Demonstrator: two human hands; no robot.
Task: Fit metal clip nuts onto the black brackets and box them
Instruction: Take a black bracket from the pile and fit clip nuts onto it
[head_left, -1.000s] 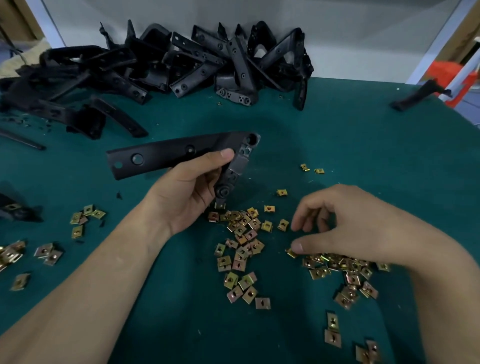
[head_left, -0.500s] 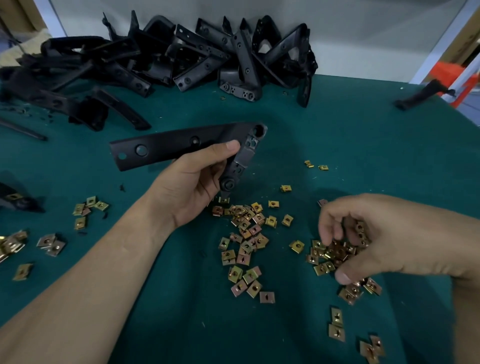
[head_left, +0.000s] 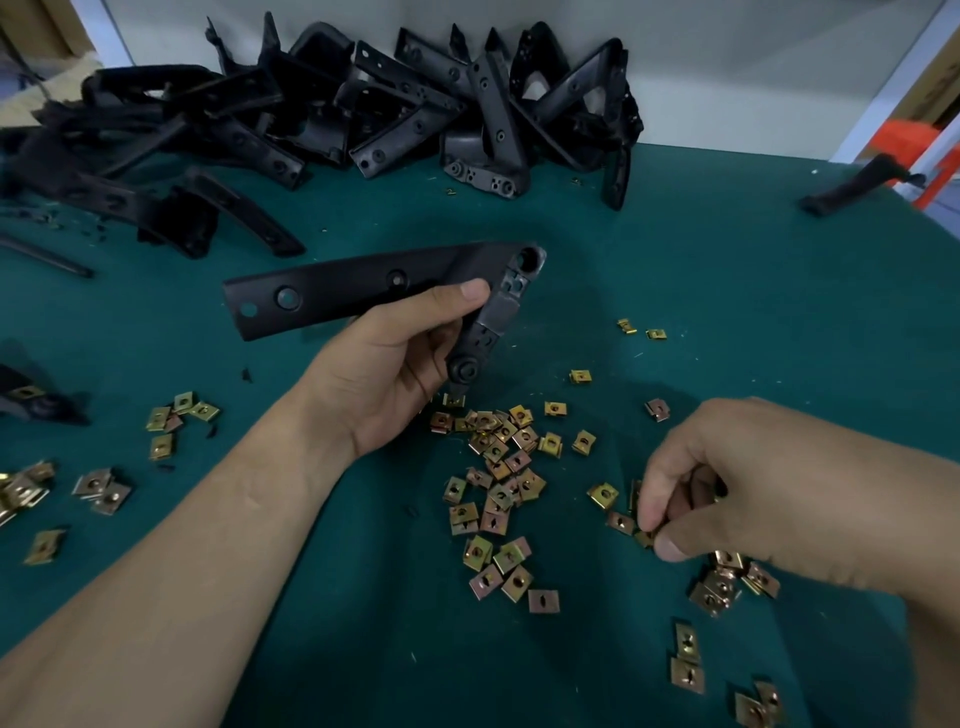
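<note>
The left hand holds a black bracket up above the green tabletop. Its fingers wrap around the bracket near the bend, and the thumb lies flat on the long arm. The long arm points to the left. The short arm points down, toward the clip nuts below it.

The right hand is low on the right side, over some of the clip nuts. Its fingers are curled in close, and the thumb and first finger pinch together at a small clip nut on the tabletop. The pictures do not show for sure if the nut is lifted or just touched.

A bunch of gold and copper clip nuts lies in the middle of the tabletop, between the two hands. More clip nuts lie under and beside the right hand. A small group of clip nuts sits to the left, near the left arm, and some more lie at the left edge.

A big pile of black brackets sits at the back of the tabletop, against the wall. One more black piece lies alone far off on the right.
</note>
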